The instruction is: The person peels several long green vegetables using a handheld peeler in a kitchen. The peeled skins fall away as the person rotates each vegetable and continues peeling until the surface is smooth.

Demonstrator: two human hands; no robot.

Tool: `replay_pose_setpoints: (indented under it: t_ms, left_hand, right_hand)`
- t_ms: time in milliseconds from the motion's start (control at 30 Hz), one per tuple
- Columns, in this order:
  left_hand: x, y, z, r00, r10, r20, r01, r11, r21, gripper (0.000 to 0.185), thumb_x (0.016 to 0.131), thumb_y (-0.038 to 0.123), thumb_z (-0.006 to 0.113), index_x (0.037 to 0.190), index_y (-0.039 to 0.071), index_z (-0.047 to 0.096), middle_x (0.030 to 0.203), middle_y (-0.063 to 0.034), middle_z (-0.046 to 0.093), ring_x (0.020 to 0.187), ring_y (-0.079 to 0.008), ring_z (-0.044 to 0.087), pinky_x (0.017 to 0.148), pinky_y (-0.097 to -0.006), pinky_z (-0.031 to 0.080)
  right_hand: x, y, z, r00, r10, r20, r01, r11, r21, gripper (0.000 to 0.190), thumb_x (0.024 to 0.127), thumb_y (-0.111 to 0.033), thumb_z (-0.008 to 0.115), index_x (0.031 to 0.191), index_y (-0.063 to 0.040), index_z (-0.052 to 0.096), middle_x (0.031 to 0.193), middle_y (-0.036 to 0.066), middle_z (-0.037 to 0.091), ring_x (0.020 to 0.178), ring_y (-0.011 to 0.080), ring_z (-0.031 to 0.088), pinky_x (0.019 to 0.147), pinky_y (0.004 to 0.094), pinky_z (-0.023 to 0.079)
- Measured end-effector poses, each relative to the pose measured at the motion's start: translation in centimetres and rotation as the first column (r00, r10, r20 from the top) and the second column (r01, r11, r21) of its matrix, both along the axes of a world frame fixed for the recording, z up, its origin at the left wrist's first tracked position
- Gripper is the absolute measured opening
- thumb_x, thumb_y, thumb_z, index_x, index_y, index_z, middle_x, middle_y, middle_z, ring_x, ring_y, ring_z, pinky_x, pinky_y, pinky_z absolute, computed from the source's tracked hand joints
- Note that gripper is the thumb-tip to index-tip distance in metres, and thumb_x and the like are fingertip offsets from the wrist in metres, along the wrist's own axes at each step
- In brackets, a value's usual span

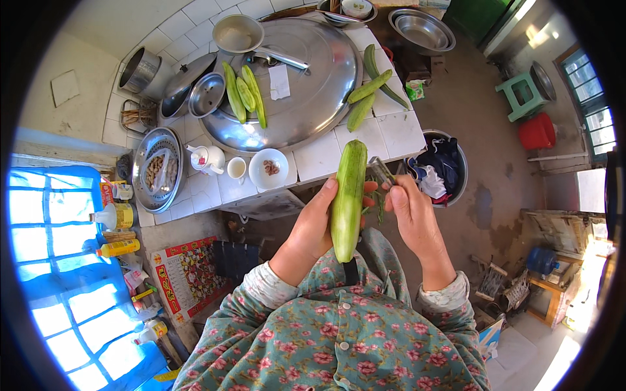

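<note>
My left hand (310, 222) holds a long green gourd (348, 200), probably a loofah, upright in front of my chest. Its lower part is pale and peeled, while darker skin covers the upper part. In my right hand (413, 210) is a metal peeler (380, 170), just right of the gourd and apart from it. Thin green peel strips (380, 200) hang or lie below, between my hands. Three peeled gourds (246, 90) rest on a large round metal lid (308, 112). Three unpeeled gourds (370, 87) lie at the right end of the white-tiled counter (315, 159).
A saucepan (238, 34) stands on the lid. Along the counter's front edge are a white bowl of reddish nuts (268, 168), a cup (237, 169) and a teapot (206, 159). A tub of clothes (457, 183) sits on the floor at right, a green stool (522, 95) beyond.
</note>
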State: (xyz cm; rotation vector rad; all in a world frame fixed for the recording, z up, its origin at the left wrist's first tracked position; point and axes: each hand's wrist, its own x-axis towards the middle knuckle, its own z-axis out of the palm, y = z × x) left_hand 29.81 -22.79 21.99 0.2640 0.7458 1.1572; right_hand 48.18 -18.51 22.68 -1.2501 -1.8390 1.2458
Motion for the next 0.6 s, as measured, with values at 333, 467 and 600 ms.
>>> replay_pose_setpoints:
  t_ms: [333, 467, 600]
  left_hand:
    - [0.5, -0.5, -0.2, 0.995, 0.016, -0.102, -0.012, 0.999, 0.04, 0.047, 0.103, 0.027, 0.035, 0.146, 0.007, 0.028, 0.125, -0.0154, 0.055, 0.106, -0.0233, 0.058, 0.086, -0.0364, 0.052]
    - [0.3, -0.5, -0.5, 0.999, 0.006, 0.038, -0.008, 0.999, 0.045, 0.047, 0.104, 0.025, 0.037, 0.146, 0.007, 0.029, 0.124, -0.0122, 0.055, 0.109, -0.0203, 0.057, 0.092, -0.0332, 0.048]
    - [0.4, -0.7, -0.7, 0.993, 0.041, -0.106, -0.043, 0.999, -0.008, 0.047, 0.104, 0.028, 0.035, 0.145, 0.007, 0.031, 0.121, -0.0121, 0.056, 0.102, -0.0199, 0.058, 0.085, -0.0342, 0.051]
  right_hand:
    - [-0.3, 0.1, 0.8, 0.974, 0.112, 0.197, -0.184, 0.898, 0.399, 0.022, 0.084, -0.021, 0.07, 0.093, -0.003, 0.059, 0.074, 0.011, 0.062, 0.064, 0.0321, 0.059, 0.056, 0.0403, 0.046]
    - [-0.4, -0.2, 1.0, 0.968, 0.141, 0.209, -0.205, 0.922, 0.328, 0.019, 0.084, -0.019, 0.069, 0.09, -0.004, 0.059, 0.074, 0.011, 0.06, 0.066, 0.0323, 0.059, 0.056, 0.0407, 0.046]
    - [-0.5, -0.5, 1.3, 0.966, 0.144, 0.213, -0.205, 0.932, 0.3, 0.017, 0.086, -0.018, 0.067, 0.09, -0.004, 0.058, 0.075, 0.011, 0.06, 0.066, 0.0325, 0.059, 0.056, 0.0411, 0.046]
